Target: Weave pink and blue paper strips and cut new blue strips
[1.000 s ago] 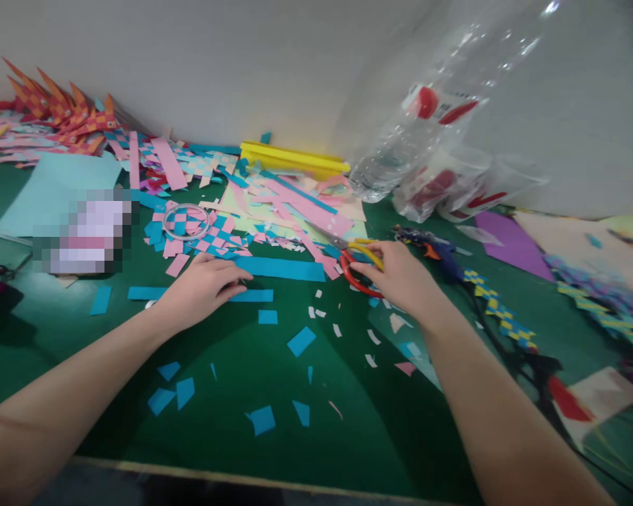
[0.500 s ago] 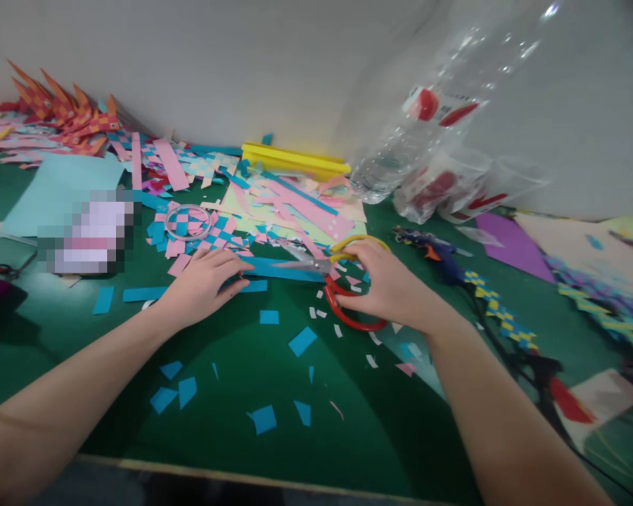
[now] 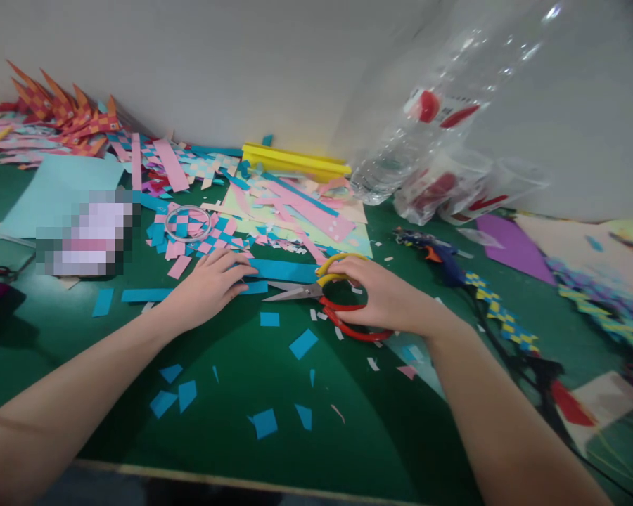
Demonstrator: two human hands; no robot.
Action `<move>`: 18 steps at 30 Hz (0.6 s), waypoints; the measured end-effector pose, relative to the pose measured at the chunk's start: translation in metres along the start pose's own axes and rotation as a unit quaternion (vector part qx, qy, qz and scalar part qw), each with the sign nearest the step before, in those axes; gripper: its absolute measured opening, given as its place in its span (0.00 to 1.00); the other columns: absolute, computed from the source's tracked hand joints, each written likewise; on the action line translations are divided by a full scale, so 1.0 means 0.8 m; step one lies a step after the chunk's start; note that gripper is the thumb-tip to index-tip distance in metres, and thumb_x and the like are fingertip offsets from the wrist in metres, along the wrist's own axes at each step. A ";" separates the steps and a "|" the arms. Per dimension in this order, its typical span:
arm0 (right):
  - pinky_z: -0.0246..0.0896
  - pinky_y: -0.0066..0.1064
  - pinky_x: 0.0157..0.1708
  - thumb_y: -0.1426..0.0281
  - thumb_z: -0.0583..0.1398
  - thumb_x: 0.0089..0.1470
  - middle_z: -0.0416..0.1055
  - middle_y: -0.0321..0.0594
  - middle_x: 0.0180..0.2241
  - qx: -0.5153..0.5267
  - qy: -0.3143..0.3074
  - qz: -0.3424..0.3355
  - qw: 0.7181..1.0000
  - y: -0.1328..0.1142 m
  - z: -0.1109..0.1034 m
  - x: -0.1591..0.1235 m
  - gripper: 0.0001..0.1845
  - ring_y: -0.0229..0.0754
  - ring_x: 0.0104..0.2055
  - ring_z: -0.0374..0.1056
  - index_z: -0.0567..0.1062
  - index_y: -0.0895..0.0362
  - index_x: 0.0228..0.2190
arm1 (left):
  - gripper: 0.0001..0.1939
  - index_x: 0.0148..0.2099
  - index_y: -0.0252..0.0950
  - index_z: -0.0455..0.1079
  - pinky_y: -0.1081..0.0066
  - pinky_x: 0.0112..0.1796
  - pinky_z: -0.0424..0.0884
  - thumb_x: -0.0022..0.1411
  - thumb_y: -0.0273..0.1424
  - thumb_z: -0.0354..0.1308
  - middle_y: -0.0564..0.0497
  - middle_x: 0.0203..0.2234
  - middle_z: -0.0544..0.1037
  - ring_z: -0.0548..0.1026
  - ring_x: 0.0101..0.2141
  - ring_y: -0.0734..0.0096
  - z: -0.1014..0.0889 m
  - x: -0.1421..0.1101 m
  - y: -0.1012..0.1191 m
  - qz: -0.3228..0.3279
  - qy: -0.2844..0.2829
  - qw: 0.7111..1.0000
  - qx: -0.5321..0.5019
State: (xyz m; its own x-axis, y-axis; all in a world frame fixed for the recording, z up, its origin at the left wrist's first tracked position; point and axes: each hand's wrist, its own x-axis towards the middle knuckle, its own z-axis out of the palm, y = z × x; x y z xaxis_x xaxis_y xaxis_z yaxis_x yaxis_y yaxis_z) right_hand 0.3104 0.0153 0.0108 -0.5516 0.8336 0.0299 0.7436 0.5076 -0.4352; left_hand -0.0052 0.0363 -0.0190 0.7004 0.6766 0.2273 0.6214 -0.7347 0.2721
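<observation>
Scissors [image 3: 310, 290] nearer tbl's front edge [image 3: 190, 475], room w/ scraps [image 3: 266, 424] btwn

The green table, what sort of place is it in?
Probably a paper-craft corner: there are red-and-yellow scissors, cut blue scraps and orange checkered paper pieces.

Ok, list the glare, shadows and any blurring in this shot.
Head view: bright glints on the clear plastic bottle at upper right; head view: a dark shadow on the green table, left of the right forearm; head view: blocky pixelation hides the detail of a pale object at left; head view: woven paper near the right edge looks soft and smeared.
</observation>
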 end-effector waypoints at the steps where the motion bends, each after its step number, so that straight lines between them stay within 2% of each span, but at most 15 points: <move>1: 0.66 0.46 0.48 0.64 0.63 0.46 0.69 0.43 0.51 -0.003 0.004 0.001 1.000 0.001 0.000 0.000 0.25 0.50 0.52 0.66 0.71 0.50 0.47 | 0.14 0.54 0.37 0.66 0.56 0.52 0.61 0.69 0.31 0.47 0.45 0.50 0.70 0.63 0.53 0.59 0.000 0.000 0.000 -0.001 -0.002 1.000 0.000; 4: 0.66 0.46 0.46 0.63 0.64 0.45 0.70 0.43 0.50 -0.024 0.014 0.004 1.000 0.003 0.002 -0.001 0.24 0.51 0.51 0.67 0.71 0.50 0.47 | 0.14 0.54 0.37 0.66 0.57 0.52 0.60 0.69 0.30 0.48 0.45 0.51 0.70 0.63 0.54 0.58 -0.001 0.001 0.001 -0.006 -0.008 1.000 0.006; 8: 0.61 0.50 0.52 0.61 0.64 0.46 0.71 0.42 0.52 -0.053 0.015 -0.001 0.998 0.002 0.005 -0.002 0.26 0.53 0.55 0.65 0.70 0.49 0.49 | 0.14 0.54 0.37 0.66 0.57 0.51 0.61 0.69 0.31 0.47 0.45 0.51 0.70 0.63 0.54 0.59 -0.001 0.001 0.002 -0.006 -0.017 1.000 0.011; 18: 0.59 0.52 0.55 0.62 0.63 0.47 0.72 0.41 0.52 -0.052 0.019 -0.017 0.998 0.010 0.004 -0.005 0.25 0.53 0.55 0.66 0.71 0.48 0.49 | 0.14 0.54 0.38 0.67 0.56 0.50 0.62 0.70 0.31 0.46 0.45 0.52 0.69 0.64 0.54 0.59 0.000 0.001 0.001 -0.007 -0.021 0.999 0.029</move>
State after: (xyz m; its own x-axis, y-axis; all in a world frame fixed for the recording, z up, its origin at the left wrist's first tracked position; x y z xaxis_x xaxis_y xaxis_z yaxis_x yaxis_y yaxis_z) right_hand 0.3173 0.0154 0.0045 -0.5641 0.8219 0.0785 0.7605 0.5543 -0.3382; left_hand -0.0044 0.0363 -0.0188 0.7046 0.6856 0.1831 0.6503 -0.7271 0.2199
